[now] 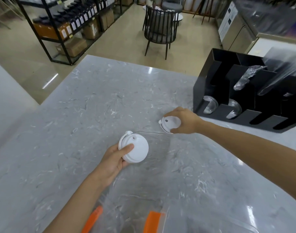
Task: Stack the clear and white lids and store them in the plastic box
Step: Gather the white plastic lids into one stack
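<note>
A: What's lying on your worktop (96, 101)?

B: A black organizer (244, 98) is sitting at its right edge, clear lids (209, 105) resting in the front slots.

A: And your hands?

B: Your left hand (115, 158) is gripping a white lid (135, 148) near the middle, thumb on top. Your right hand (184, 121) is closing around a second white lid (169, 123), tilting it just in front of the organizer

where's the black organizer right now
In the head view, the black organizer stands at the right on the marble counter, just beyond the right hand.
</note>
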